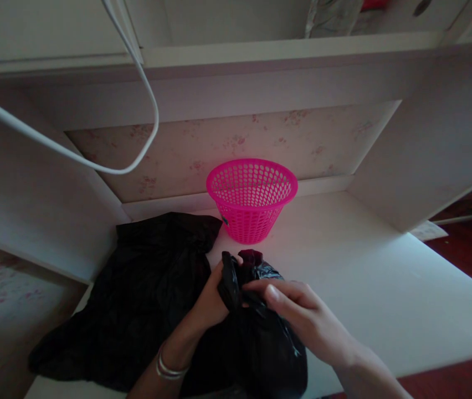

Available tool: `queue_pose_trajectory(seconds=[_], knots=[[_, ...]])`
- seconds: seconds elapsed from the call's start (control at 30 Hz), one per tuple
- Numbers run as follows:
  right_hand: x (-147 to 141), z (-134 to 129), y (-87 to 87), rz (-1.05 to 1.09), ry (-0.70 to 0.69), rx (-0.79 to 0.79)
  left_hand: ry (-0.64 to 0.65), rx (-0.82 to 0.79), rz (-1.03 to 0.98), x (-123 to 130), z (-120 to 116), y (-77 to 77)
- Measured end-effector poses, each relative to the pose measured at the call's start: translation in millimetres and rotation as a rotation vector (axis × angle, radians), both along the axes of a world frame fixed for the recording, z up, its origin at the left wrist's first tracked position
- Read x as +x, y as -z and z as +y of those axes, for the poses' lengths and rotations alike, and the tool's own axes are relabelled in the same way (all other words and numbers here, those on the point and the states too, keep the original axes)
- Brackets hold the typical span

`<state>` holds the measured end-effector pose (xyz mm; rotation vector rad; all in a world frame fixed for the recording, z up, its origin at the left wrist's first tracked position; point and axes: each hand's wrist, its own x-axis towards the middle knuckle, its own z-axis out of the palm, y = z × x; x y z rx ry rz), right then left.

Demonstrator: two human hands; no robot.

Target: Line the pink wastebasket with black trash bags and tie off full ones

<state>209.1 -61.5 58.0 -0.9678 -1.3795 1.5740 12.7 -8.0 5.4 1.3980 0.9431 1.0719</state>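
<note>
Near the bottom middle, a full-looking black plastic bag is gathered at its top between both hands. My left hand, with bangles on the wrist, grips the bag's neck; most of its fingers are behind the plastic. My right hand pinches the bag's folds from the right, thumb on top. A bit of dark red cloth shows at the bag's mouth. Just beyond the hands stands an upright pink plastic basket with a perforated wall.
A second black plastic bag lies spread at the left on the white surface. White side panels and a floral back wall enclose it. A white cable hangs in a loop at upper left, below a white shelf edge.
</note>
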Motion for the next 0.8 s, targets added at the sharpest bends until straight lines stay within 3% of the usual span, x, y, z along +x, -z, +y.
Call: queue_pose_trajectory(seconds=[0.13, 0.3, 0.43, 0.6, 0.7, 0.8], knots=[[-5.7, 4.7, 7.4, -0.252, 0.028, 0.172, -0.027, -0.047, -0.031, 3.2, -0.5, 1.7], [-13.3, 9.3, 18.8, -0.253, 0.136, 0.081, -0.019, -0.002, 0.002, 6.6, -0.1, 2.2], [-10.4, 14.1, 20.4, -0.486, 0.179, 0.185, -0.101, 0.056, 0.035, 7.8, 0.8, -2.6], [-7.7, 14.4, 16.5, -0.621, 0.189, 0.302, -0.085, 0.046, 0.026, 6.4, 0.0, -8.8], [-10.0, 13.8, 18.0, -0.614, 0.204, 0.466, -0.087, 0.089, 0.017, 5.4, -0.4, -8.6], [-12.7, 16.5, 23.8, -0.594, 0.231, 0.744, -0.079, 0.140, 0.037, 4.9, 0.2, -6.6]])
